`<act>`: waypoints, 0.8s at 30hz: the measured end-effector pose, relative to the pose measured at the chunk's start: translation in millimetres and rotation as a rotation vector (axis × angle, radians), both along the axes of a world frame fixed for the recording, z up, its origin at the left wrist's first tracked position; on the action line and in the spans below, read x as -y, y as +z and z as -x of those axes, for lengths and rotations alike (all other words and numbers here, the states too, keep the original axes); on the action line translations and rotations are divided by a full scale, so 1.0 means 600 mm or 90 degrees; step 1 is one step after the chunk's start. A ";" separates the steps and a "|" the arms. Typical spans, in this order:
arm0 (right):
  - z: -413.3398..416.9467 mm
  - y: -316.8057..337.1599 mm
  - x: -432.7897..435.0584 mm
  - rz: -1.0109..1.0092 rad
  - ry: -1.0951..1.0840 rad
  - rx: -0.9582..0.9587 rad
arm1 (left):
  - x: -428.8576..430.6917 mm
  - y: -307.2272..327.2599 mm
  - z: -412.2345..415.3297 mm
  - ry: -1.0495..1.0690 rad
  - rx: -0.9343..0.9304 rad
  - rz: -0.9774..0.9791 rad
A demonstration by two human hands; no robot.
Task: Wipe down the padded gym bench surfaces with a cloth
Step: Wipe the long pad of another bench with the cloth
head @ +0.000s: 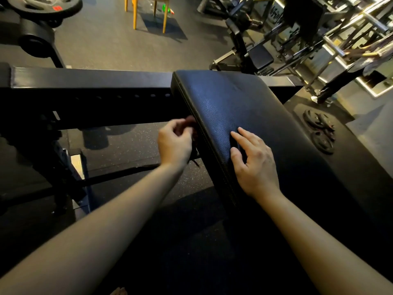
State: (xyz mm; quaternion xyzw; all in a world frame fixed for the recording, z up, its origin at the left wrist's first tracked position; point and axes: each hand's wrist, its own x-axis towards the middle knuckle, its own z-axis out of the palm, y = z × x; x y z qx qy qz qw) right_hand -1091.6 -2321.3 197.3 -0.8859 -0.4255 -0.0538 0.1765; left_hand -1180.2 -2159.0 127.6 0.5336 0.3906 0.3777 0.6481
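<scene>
Our left hand [174, 141] curls round a dark cloth [190, 122] held against the left side of the pad [244, 99], though blur hides the exact grip; our right hand [253, 165] lies loose-fingered on the pad's top, grasping nothing. We judge the side is the part in hand; we should spread the cloth flat, run it lengthwise and steady the pad with the right hand. The beam [89, 86] crowds the left hand; plates [319, 128] lie on the floor [127, 141] beyond.

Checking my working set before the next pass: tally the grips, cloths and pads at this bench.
Grips: 2 (left grip, right grip)
Cloths: 1 (dark cloth, held in the left grip)
Pads: 1 (pad, under the right grip)
Total: 4
</scene>
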 end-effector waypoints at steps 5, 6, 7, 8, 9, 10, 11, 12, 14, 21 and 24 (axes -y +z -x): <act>0.000 0.000 0.001 0.008 -0.008 -0.002 | -0.051 -0.009 -0.037 0.034 -0.013 0.020; 0.001 0.000 0.000 0.010 -0.011 -0.002 | -0.046 -0.007 -0.036 0.050 -0.010 0.028; 0.001 0.000 0.000 0.011 -0.013 -0.002 | -0.039 -0.006 -0.035 0.072 -0.013 0.037; 0.001 0.001 0.000 0.013 -0.014 -0.003 | -0.031 -0.005 -0.034 0.084 -0.008 0.040; 0.003 0.002 0.000 0.016 -0.013 -0.005 | -0.018 -0.002 -0.027 0.083 -0.007 0.034; 0.003 0.003 0.000 0.019 -0.012 -0.007 | -0.003 0.002 -0.016 0.067 -0.003 0.021; 0.004 0.003 0.000 0.021 -0.011 -0.007 | 0.017 0.008 0.000 0.042 0.003 0.006; 0.004 0.004 -0.001 0.022 -0.011 -0.006 | 0.042 0.009 0.016 0.009 0.020 -0.001; 0.004 0.003 -0.003 0.021 -0.013 -0.003 | 0.105 0.009 0.054 -0.047 0.036 -0.012; 0.003 0.004 -0.001 0.017 -0.011 -0.017 | 0.164 0.010 0.068 -0.013 0.038 -0.010; 0.004 0.006 0.000 0.016 -0.011 -0.018 | 0.053 0.018 0.009 0.064 -0.014 -0.003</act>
